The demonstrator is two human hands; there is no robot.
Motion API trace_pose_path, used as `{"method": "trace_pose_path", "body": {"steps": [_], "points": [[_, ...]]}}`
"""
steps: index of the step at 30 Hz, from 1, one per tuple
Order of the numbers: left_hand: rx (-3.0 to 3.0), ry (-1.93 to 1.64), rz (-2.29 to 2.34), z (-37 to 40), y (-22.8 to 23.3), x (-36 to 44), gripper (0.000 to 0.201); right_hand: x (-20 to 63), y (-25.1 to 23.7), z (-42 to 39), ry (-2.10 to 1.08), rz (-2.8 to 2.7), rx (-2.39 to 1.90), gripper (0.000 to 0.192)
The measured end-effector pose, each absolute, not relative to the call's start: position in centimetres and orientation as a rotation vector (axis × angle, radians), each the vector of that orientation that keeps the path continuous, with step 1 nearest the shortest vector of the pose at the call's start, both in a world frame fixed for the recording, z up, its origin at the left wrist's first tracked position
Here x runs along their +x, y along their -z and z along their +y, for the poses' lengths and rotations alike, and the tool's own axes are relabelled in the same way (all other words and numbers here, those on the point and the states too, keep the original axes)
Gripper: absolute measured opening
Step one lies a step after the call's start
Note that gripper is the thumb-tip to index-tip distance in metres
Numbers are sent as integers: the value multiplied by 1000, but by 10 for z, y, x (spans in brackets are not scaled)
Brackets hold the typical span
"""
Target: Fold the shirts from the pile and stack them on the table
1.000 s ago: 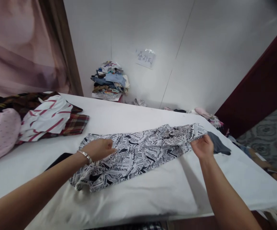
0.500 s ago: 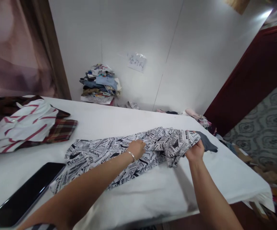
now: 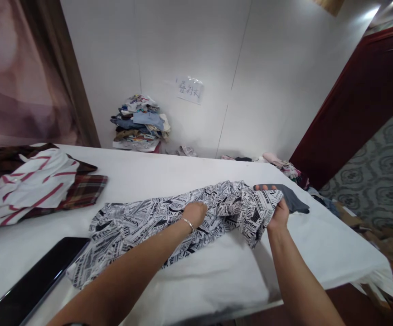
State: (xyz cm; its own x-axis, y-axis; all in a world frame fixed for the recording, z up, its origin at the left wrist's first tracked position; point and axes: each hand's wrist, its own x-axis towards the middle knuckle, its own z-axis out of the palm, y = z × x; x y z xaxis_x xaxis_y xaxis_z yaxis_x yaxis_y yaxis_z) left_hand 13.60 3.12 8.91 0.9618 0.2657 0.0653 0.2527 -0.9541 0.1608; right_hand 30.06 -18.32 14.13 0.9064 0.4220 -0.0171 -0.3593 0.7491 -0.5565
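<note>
Newsprint-pattern garment (image 3: 155, 222), laid lengthwise on white table (image 3: 216, 280). Right hand (image 3: 278, 213) fingers closed round its lifted end; left hand (image 3: 194, 213) pressed flat mid-cloth, apparently pinning it. Grey cloth (image 3: 296, 199) just beyond right fingertips

In front of you stands a white cloth-covered surface (image 3: 148, 167) that runs across the whole view. Behind it rises a plain white panelled wall (image 3: 267, 81) with thin vertical seams, and a small handwritten paper note under clear plastic (image 3: 189, 89) is stuck to it. To your left hangs a dusty pink curtain (image 3: 16, 77) beside a brown wooden post (image 3: 69, 86). To your right you see a dark red wooden door panel (image 3: 362, 104), and below it a grey floor with a pale medallion pattern (image 3: 386, 176). A bright light glares from the upper right corner (image 3: 380, 9). A heap of mixed folded clothes (image 3: 140, 122) sits against the wall beyond the surface.
</note>
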Motion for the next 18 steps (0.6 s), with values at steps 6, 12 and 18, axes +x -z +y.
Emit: {"method": "trace_pose_path", "body": {"steps": [6,12,18], "points": [[2906,-129,241,28,-91,130,21,303,-139,-186,-403,-107,-596,15],[2540,-219,304,27,-105,120,34,302,-158,-172,-436,-163,-628,12],[1565,-213,270,-14,-118,120,58,274,-173,-120,-619,-302,-766,18]]}}
